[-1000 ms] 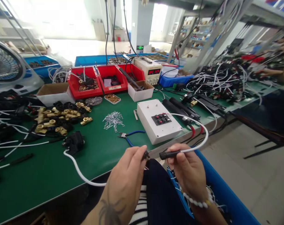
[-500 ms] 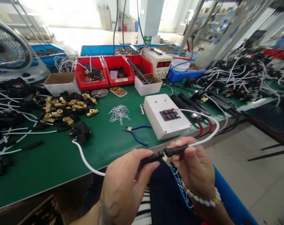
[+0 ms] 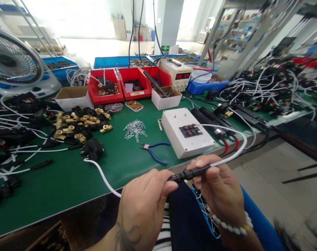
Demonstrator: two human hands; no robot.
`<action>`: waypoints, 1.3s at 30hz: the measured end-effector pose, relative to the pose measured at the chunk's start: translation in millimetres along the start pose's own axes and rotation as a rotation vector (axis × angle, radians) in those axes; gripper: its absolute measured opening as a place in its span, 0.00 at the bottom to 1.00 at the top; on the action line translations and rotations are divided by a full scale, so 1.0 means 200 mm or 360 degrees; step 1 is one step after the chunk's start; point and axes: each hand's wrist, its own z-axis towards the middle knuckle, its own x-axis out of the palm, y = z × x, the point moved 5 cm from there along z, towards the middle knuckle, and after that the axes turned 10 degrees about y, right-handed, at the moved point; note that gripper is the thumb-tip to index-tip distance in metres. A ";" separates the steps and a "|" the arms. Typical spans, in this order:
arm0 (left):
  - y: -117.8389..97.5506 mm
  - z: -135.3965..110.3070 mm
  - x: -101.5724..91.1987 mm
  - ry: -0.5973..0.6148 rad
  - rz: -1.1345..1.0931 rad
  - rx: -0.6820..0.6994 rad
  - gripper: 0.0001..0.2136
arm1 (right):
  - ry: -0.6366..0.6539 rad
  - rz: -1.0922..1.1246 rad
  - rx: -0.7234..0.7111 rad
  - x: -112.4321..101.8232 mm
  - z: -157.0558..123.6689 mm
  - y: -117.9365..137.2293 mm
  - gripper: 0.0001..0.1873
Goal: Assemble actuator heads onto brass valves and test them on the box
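Observation:
My left hand (image 3: 145, 198) pinches a black cable connector (image 3: 177, 177) between thumb and fingers. A white cable (image 3: 102, 176) runs from behind that hand to a black plastic valve unit (image 3: 92, 149) on the bench. My right hand (image 3: 217, 188) grips a second black cable connector (image 3: 199, 171), whose white cable (image 3: 239, 148) loops up to the terminals of a white control box (image 3: 187, 143). The two connectors meet end to end in front of my lap; how deeply they are joined I cannot tell. Blue-handled cutters (image 3: 157, 153) lie beyond my hands.
Metal clips (image 3: 135, 129) lie mid-bench, brass fittings (image 3: 81, 122) to their left. Red bins (image 3: 136, 94), a small white carton (image 3: 167, 101) and a power supply (image 3: 175, 73) stand behind. Tangled cabled units (image 3: 268, 80) fill the right, a fan (image 3: 14, 59) the far left.
The gap between the two connectors has closed, and their ends now touch. Both hands keep their grip. The view has shifted slightly.

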 end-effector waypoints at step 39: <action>1.10 -0.29 -0.36 -0.0213 0.0212 -0.1615 0.32 | 0.0045 -0.1727 -0.0041 -0.44 0.74 0.11 0.17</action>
